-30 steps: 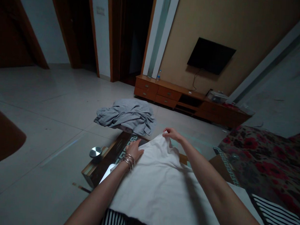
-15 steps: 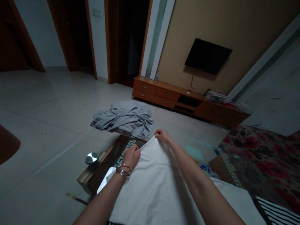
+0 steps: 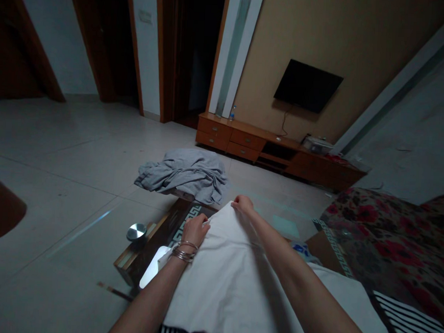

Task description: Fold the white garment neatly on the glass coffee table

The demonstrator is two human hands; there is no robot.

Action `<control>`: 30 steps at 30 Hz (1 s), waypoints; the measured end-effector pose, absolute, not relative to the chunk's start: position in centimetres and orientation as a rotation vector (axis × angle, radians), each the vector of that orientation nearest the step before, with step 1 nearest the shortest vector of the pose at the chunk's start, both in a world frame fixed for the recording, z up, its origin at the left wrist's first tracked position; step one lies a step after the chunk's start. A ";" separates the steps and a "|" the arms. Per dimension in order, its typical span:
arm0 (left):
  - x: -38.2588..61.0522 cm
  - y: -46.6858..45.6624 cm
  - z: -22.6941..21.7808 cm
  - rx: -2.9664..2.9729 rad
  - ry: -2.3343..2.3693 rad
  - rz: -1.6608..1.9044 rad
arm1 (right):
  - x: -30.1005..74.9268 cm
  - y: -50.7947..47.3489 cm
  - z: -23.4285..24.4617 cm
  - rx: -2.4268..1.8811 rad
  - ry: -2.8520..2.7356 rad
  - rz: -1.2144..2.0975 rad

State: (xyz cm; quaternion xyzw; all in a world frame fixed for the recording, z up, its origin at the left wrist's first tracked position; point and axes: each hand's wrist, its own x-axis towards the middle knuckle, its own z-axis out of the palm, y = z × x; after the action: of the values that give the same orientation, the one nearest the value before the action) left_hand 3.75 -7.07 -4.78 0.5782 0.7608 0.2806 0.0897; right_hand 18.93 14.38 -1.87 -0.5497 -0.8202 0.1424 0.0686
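Note:
A white cloth (image 3: pixel 224 279) lies spread over a low dark table (image 3: pixel 156 242) in front of me. My left hand (image 3: pixel 195 230), with bangles on the wrist, is closed and pinches the cloth's far left edge. My right hand (image 3: pixel 242 205) is closed on the cloth's far corner, which it holds slightly raised. The two hands are close together at the cloth's far end.
A crumpled grey garment (image 3: pixel 185 174) lies at the table's far end. A small round metal lid (image 3: pixel 136 231) sits at the table's left corner. A floral-covered sofa (image 3: pixel 381 232) is on the right. A wooden TV cabinet (image 3: pixel 274 151) stands under a wall-mounted screen (image 3: pixel 308 86).
My left hand went from lying flat on the cloth to pinching its edge. My right hand moved left with the corner, bringing both hands closer together.

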 end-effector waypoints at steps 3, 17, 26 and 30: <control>3.7 -7.1 -4.9 1.717 2.246 0.890 | 18.6 14.1 -2.1 -1.640 -2.469 0.396; 3.9 -7.7 -4.1 1.634 2.213 0.989 | 17.9 14.3 -3.4 -1.575 -2.413 0.537; 3.8 -7.6 -4.0 1.548 2.477 0.778 | 17.4 15.5 -3.5 -1.394 -2.248 0.583; 4.0 -7.6 -3.1 1.532 2.590 0.543 | 16.4 15.8 -4.1 -1.357 -2.180 0.605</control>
State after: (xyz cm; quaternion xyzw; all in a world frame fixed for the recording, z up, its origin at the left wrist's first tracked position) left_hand 3.98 -7.58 -3.10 0.5007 0.8462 0.1774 0.0421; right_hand 16.39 15.77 -4.13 -0.4982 -0.8003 0.2220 0.2490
